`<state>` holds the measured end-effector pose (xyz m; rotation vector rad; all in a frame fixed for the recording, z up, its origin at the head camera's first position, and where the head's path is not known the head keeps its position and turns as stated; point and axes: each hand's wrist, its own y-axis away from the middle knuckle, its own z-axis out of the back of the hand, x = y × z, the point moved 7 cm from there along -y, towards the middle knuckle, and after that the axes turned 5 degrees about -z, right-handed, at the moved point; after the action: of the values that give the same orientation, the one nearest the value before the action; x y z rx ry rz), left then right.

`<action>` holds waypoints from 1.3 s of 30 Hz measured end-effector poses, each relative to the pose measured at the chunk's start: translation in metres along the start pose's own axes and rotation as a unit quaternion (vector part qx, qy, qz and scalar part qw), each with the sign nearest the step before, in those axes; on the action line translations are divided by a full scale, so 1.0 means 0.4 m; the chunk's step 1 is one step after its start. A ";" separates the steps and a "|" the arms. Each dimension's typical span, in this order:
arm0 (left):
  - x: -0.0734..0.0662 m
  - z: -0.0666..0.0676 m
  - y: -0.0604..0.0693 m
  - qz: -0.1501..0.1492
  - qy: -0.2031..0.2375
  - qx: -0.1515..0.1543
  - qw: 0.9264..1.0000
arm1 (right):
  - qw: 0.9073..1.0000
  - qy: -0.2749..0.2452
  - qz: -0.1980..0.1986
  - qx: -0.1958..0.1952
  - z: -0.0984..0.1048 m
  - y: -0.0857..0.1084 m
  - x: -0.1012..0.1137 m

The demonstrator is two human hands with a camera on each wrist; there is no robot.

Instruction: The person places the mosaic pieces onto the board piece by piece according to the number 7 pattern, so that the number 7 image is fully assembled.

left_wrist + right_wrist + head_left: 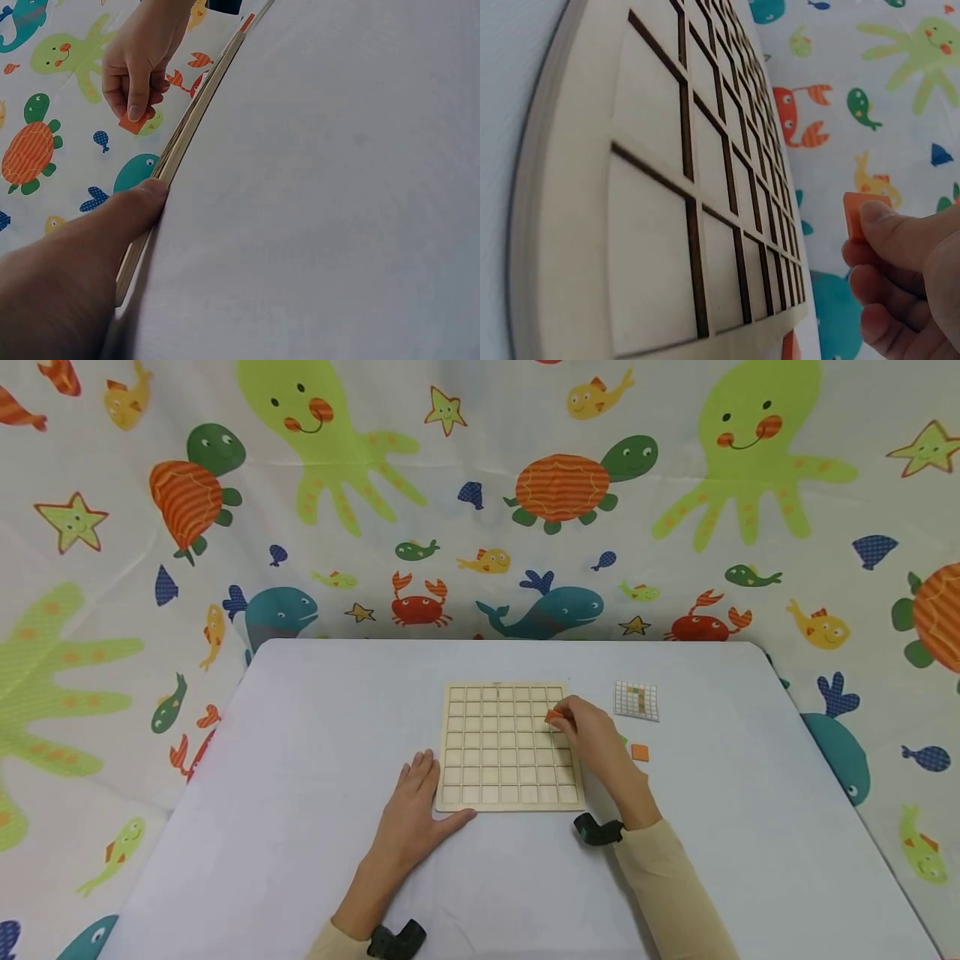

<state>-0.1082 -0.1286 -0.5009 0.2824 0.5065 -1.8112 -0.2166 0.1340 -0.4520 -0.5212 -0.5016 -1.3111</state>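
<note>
One square orange tile (pixel 856 208), tilted, pointing left, right hand (pixel 595 737) pinching

Grid board (pixel 509 757) smooth matt wood; backdrop (pixel 480 447) cloth.

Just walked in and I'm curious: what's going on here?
A person's right grip pinches an orange tile, raised clear of a wooden grid board. The left grip rests against the board's lower-left corner. No tile shows in the board's visible compartments. A second orange tile and a small grid-patterned card lie to the right.
</note>
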 end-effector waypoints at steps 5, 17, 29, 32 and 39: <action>-0.002 0.001 0.001 -0.004 -0.001 0.000 1.000 | 1.000 -0.006 0.030 -0.008 -0.012 -0.018 0.014; -0.004 0.003 0.003 -0.009 -0.008 -0.002 1.000 | 0.998 -0.021 0.033 0.044 -0.066 -0.082 0.049; -0.006 0.005 0.002 -0.009 -0.010 -0.001 1.000 | 0.997 -0.030 0.047 0.053 -0.112 -0.120 0.070; -0.006 0.003 0.002 -0.010 -0.013 -0.001 1.000 | 0.997 -0.034 0.045 0.057 -0.117 -0.123 0.076; -0.003 -0.001 0.002 -0.008 -0.016 0.002 1.000 | 0.996 -0.044 0.030 0.073 -0.132 -0.135 0.086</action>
<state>-0.1071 -0.1276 -0.5006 0.2530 0.4830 -1.8289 -0.2603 0.0654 -0.4678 -0.4715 -0.6455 -1.1886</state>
